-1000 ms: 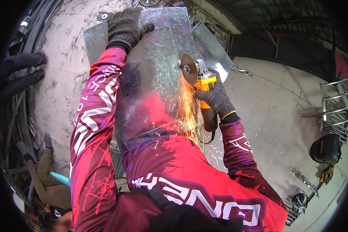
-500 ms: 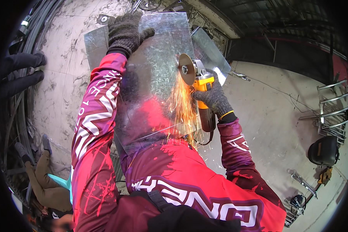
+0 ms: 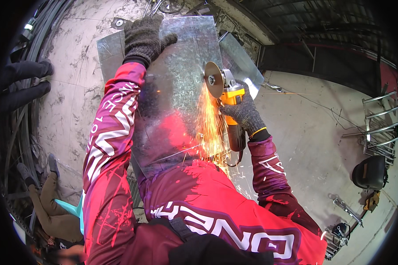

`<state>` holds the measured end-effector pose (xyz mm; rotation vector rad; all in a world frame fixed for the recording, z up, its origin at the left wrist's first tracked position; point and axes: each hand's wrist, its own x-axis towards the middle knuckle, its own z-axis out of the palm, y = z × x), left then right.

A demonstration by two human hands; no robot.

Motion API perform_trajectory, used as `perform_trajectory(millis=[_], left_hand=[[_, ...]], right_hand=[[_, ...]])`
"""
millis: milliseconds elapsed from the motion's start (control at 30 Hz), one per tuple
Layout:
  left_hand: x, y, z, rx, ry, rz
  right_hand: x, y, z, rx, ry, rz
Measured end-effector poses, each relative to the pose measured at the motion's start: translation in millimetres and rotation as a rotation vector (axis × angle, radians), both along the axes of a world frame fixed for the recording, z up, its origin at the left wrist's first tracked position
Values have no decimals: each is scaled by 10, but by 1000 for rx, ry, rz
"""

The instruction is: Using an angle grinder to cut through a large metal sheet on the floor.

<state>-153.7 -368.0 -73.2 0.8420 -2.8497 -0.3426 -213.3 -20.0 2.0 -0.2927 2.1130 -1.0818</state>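
A shiny metal sheet [image 3: 181, 66] lies before me, reaching back to my body. My left hand [image 3: 143, 42], in a dark knit glove, holds the sheet at its far left edge. Its thumb stretches over the top face, while the fingertips bend at the edge and are partly hidden. My right hand [image 3: 245, 110], also gloved, is closed around a yellow and black angle grinder [image 3: 234, 96]. The grinder's brown cutting disc [image 3: 214, 80] stands upright at the sheet's right part. Orange sparks [image 3: 212, 132] stream from it toward my body.
Another metal piece [image 3: 239, 59] lies beyond the grinder. On the right are a metal rack [image 3: 380, 119], a black welding mask [image 3: 369, 172] and loose tools [image 3: 348, 212]. At left, one person's legs [image 3: 28, 77] and another seated person [image 3: 53, 207] are near long metal bars [image 3: 31, 37].
The spark stream has grown thicker and brighter, with some flying past my right arm. The sheet and my left hand have shifted very slightly; the grinder stays nearly in place.
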Motion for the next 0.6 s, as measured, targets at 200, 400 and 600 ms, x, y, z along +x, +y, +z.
perform_trajectory(millis=[200, 400, 600], left_hand=[[13, 3, -57, 6, 42, 0], [4, 17, -35, -5, 47, -11], [18, 10, -113, -27, 79, -8]], right_hand=[[-24, -80, 50, 41, 43, 21], [-62, -131, 59, 37, 66, 38], [-87, -192, 56, 35, 18, 18]])
